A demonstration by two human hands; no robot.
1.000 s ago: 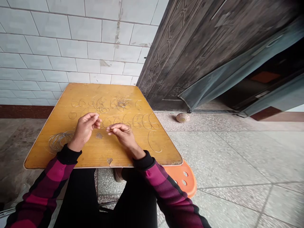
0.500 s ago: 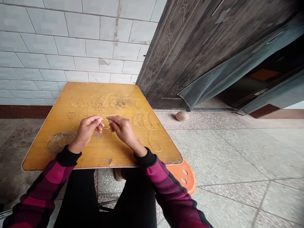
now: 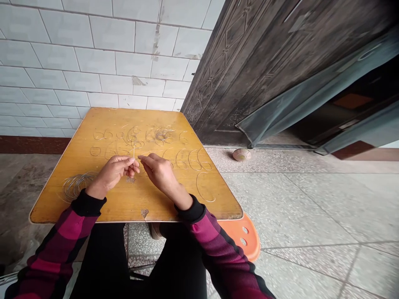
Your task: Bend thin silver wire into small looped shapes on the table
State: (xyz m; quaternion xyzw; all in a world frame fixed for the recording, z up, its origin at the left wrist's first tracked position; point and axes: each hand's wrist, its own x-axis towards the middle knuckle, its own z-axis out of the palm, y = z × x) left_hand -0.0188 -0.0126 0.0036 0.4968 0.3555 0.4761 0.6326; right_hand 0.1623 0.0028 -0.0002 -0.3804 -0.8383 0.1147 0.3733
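Observation:
My left hand (image 3: 114,172) pinches a thin silver wire (image 3: 134,155), whose short end stands up from the fingertips. My right hand (image 3: 157,173) sits just beside it, fingertips closed together against the left fingers; whether they grip the wire is too fine to see. Both hands rest over a yellow wooden tabletop (image 3: 149,207). Rows of small wire loops (image 3: 190,160) lie ahead of them, with a tangled wire cluster (image 3: 163,135) farther back. A loose silver wire coil (image 3: 77,185) lies left of my left wrist.
An orange plastic stool (image 3: 245,236) shows beyond the table's near right corner. My legs in black trousers (image 3: 106,257) are below the near edge. A white tiled wall (image 3: 93,62) stands behind the table, a dark door (image 3: 258,70) to the right, and a small ball (image 3: 241,154) lies on the floor.
My hands have drawn closer together, and the right hand has shifted left. A short wire end now stands up from my left fingertips. The view has tilted slightly.

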